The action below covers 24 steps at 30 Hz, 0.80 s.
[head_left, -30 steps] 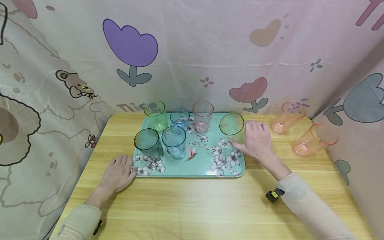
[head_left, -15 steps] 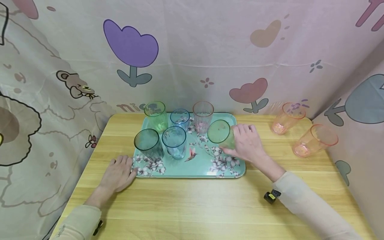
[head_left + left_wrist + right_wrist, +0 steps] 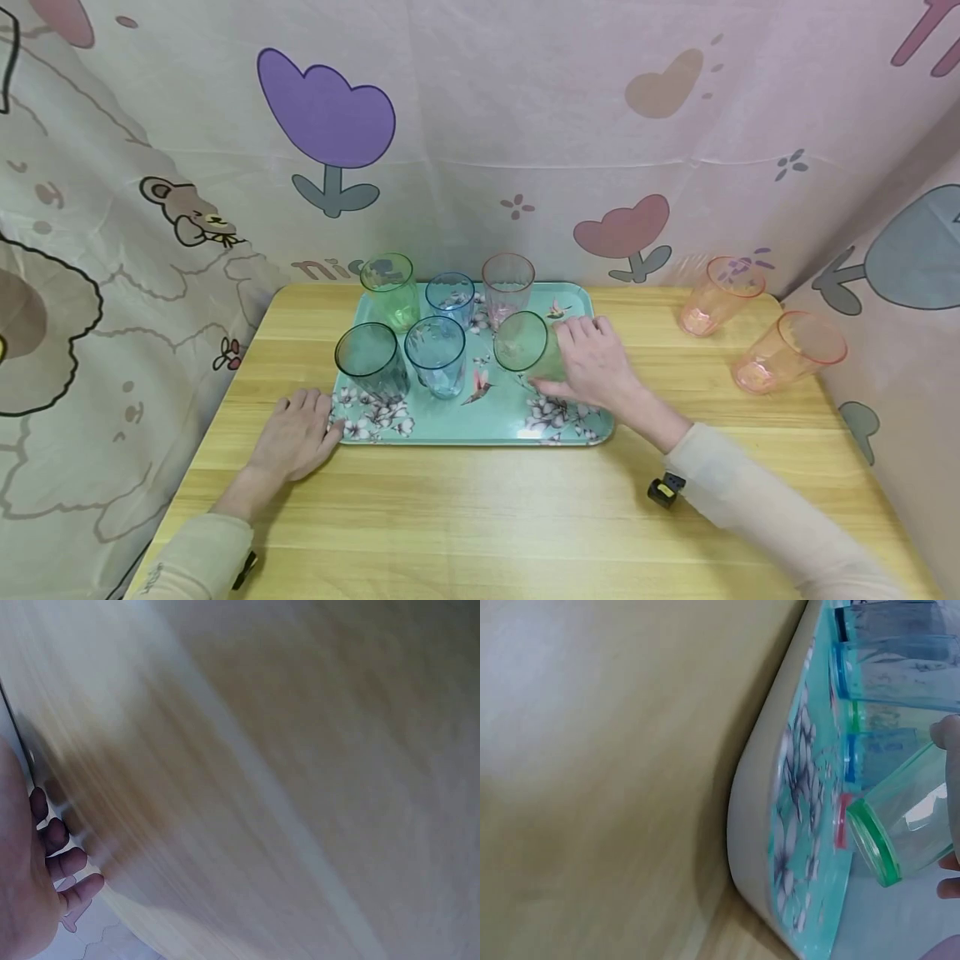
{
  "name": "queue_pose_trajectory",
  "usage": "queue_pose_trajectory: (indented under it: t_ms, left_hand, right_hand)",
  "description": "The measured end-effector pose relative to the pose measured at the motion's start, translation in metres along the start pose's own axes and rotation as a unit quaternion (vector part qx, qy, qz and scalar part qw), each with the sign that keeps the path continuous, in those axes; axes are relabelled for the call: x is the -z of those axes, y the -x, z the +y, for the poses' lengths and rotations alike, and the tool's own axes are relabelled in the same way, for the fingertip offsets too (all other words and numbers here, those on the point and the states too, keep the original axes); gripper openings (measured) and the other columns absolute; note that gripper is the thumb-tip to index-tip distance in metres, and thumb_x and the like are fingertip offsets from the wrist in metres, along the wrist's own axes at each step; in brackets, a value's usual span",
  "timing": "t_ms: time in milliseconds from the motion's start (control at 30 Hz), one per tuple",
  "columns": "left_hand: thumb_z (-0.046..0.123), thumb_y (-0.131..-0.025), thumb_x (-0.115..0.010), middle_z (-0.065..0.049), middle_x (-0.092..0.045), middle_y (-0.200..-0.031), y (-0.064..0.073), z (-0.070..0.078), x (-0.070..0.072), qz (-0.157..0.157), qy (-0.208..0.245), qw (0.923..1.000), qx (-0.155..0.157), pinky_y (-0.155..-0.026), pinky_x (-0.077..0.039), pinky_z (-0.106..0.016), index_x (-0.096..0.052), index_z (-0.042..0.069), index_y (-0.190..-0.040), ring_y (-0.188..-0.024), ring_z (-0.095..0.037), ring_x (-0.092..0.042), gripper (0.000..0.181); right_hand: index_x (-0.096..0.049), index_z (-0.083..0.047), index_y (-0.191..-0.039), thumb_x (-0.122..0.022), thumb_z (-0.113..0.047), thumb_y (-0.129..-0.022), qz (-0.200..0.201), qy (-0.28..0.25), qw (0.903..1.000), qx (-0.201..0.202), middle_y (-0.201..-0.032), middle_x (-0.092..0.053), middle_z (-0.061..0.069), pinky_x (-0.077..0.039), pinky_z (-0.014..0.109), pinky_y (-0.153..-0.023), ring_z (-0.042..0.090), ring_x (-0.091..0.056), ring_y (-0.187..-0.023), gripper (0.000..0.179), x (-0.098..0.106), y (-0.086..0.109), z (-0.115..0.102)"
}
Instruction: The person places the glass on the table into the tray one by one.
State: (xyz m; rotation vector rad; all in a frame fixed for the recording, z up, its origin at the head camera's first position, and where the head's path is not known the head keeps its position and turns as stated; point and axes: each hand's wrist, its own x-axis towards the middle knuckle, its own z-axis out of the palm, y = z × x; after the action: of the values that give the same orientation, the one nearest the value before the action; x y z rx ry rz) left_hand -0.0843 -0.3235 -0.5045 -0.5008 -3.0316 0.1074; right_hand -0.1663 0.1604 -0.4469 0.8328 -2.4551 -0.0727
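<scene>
- Clamped on a pale green cup point(image 3: 520, 343) with the right grip point(image 3: 591, 358), thumb to the near side, fingers to the far side.
- Held tilted over the right half of the tray point(image 3: 465, 429), rim toward the left edge, base raised off the surface in the right wrist view.
- Just in front of a pink cup point(image 3: 508, 287); impossible to tell whether touching or apart.
- Resting on the bench point(image 3: 487, 517) with the left grip point(image 3: 294, 433), fingers relaxed and slightly apart, just beside the tray's near left corner.
- Along the tray's far edge, from the far left corner: a bright green cup point(image 3: 392, 293), a small blue cup point(image 3: 452, 300), then the pink one, all upright.
- Nearer the tray's near left corner: a grey cup point(image 3: 372, 367), with a larger blue cup point(image 3: 437, 358) just beside it toward the middle.
- Toward the bench's far right corner, well apart from the tray: a far orange cup point(image 3: 716, 302) and a nearer orange cup point(image 3: 783, 357).
</scene>
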Motion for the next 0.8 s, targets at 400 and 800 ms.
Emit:
queue_pose_trajectory:
  t_ms: [400,800]
  left_hand:
    - [0.037,-0.101,-0.053,-0.018,-0.061,-0.106,0.000,0.001,0.002,-0.008,0.003,1.0000,0.004,-0.087,-0.045,-0.054,-0.054,0.001,-0.110,-0.102,-0.037,-0.056,0.036]
    - [0.037,-0.101,-0.054,-0.018,-0.061,-0.105,0.001,0.001,0.002,-0.006,0.005,1.0000,0.004,-0.087,-0.045,-0.055,-0.055,0.001,-0.110,-0.101,-0.037,-0.056,0.036]
  right_hand:
    - [-0.061,0.000,-0.118,-0.078,-0.075,-0.073,-0.035,-0.104,0.9915,-0.070,-0.104,-0.070,0.016,-0.044,0.041,-0.085,0.030,-0.062,-0.094,0.090,-0.012,-0.006,-0.021]
    - [-0.059,-0.001,-0.117,-0.075,-0.075,-0.078,-0.065,-0.175,0.9713,-0.147,-0.109,-0.069,0.014,-0.044,0.038,-0.083,0.028,-0.062,-0.100,0.085,-0.024,-0.009,-0.041]
